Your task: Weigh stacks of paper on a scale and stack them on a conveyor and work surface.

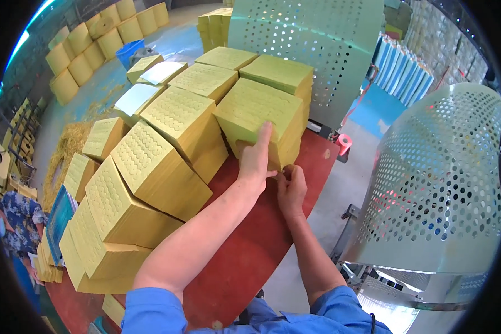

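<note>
Front-right yellow paper stack (259, 106) sits on the red table (234, 245), straight ahead of our fingers; our left hand (254, 161) is nearer, index pointing up its near face, thumb out, other fingers hidden, so we can't tell grip; our right hand (292, 189) is pinched by its bottom edge, contents unseen; long axis unclear.

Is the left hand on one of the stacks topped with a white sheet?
No, the left hand is at a paper stack whose top is entirely yellow.
</note>
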A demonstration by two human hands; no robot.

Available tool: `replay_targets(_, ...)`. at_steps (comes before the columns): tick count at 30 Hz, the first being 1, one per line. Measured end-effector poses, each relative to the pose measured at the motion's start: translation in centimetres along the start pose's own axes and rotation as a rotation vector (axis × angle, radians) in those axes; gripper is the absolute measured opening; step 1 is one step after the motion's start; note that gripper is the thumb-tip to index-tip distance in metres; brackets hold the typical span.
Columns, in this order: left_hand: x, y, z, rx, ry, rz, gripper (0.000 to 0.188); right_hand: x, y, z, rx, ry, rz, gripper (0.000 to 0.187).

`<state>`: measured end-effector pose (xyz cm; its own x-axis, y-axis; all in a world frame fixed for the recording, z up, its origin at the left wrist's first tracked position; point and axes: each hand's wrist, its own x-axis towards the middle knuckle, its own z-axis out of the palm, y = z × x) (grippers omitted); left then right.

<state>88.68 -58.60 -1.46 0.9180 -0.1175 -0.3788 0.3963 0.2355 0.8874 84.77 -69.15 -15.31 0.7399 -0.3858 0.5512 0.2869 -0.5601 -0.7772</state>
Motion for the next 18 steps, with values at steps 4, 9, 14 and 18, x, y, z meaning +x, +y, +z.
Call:
replay_targets(4,-1.1,0.1,-0.1,0.033,0.069,0.004,0.095,-0.3,0.7,0.0,-0.005,-0.016,0.0,0.02)
replay_targets(9,-1.0,-2.0,-2.0,0.066,0.037,0.233,0.069,-0.4,-0.3,-0.2,0.077,0.013,-0.029,0.017)
replay_targets(14,-11.4,-2.6,-2.2,0.126,0.034,0.578,0.034,-4.8,-6.8,-5.8,0.262,0.039,0.057,0.015)
replay_targets(18,-24.1,-2.3,-5.8,0.258,0.033,0.666,0.026,-9.6,-15.7,-12.8,0.618,-0.018,0.075,0.019)
